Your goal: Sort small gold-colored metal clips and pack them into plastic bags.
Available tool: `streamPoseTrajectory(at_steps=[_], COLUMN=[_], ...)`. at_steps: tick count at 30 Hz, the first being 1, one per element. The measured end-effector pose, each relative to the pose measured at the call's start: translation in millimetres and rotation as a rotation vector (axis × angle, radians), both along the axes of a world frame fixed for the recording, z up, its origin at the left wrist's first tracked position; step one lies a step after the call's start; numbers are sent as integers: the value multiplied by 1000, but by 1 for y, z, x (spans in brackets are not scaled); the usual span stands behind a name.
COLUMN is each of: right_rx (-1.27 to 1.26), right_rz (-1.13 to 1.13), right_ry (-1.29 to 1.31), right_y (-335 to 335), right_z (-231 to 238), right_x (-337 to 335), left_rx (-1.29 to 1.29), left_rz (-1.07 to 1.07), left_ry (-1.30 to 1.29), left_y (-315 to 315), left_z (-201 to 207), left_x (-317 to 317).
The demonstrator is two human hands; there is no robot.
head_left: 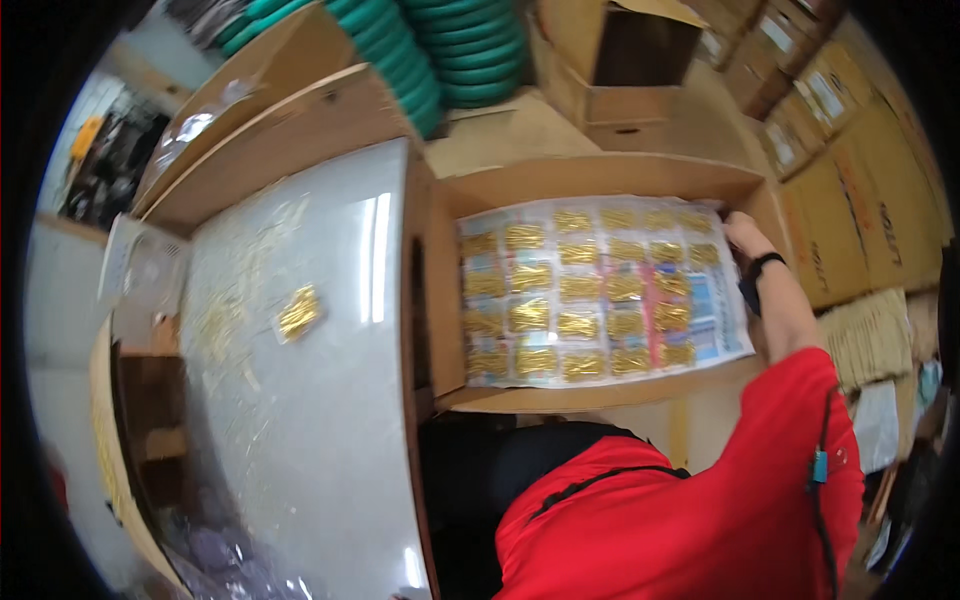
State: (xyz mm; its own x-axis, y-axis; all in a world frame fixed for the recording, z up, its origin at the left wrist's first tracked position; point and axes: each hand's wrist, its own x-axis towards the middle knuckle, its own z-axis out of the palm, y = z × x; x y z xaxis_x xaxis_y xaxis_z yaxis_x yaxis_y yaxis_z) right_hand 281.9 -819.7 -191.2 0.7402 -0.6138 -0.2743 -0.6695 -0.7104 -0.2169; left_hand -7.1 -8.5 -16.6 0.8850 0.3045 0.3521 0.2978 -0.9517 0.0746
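**Right hand (742,235) at open carton (610,172), gold bundles (530,315) inside**

Nearest: red sleeve (780,440). Grey tabletop (340,430) at left, one loose bundle (299,313) on it. Carton just right of the tabletop; bundles in rows on printed sheet (735,335). Right hand at sheet's far right corner, by carton wall; can't tell if fingers grip. Left hand out of view, grip can't tell. Behind: green coils (465,55), stacked brown boxes (835,215).

A white paper sheet with blue and pink print (736,335) is spread inside an open rectangular brown cardboard box (610,176). Flat bundles of thin, shiny gold-coloured pieces (578,287) are laid on it in rows, with its right-hand end left partly uncovered.
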Motion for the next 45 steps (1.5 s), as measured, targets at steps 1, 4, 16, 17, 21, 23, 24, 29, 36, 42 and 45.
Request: streamPoseTrajectory(at_steps=[1, 4, 16, 17, 21, 23, 24, 29, 36, 42, 45], right_rx=[-75, 10, 1125, 1127, 1121, 1135, 1098, 1001, 958, 1034, 962], right_rz=[60, 238, 644, 604, 514, 474, 464, 603, 540, 665, 616], right_ry=[-153, -506, -161, -111, -88, -103, -101, -218, -264, -150, -150], right_y=[35, 96, 549, 569, 604, 603, 605, 614, 609, 507, 418], right_z=[19, 45, 226, 220, 218, 218, 216, 199, 202, 232, 239], right_x=[13, 49, 200, 215, 228, 226, 223, 226, 227, 166, 120], left_rx=[-27, -123, -153, -152, -160, -190, -206, 11, 92, -78, 106], left_rz=[45, 43, -37, -36, -67, -68, -71, -16, -134, 61, -40], left_ry=[-15, -56, -143, -147, -179, -195, -203, -151, -115, -59, -226], left_y=[-5, -5, 1, 1, 5, 5, 6, 2, 11, -1, -8], left_z=[1, -8, -4, -3, -4, -7, -8, -4, -12, 6, 21], left_x=[-4, -2, 0, 0, -3, -1, 0, -4, -3, -2, 12])
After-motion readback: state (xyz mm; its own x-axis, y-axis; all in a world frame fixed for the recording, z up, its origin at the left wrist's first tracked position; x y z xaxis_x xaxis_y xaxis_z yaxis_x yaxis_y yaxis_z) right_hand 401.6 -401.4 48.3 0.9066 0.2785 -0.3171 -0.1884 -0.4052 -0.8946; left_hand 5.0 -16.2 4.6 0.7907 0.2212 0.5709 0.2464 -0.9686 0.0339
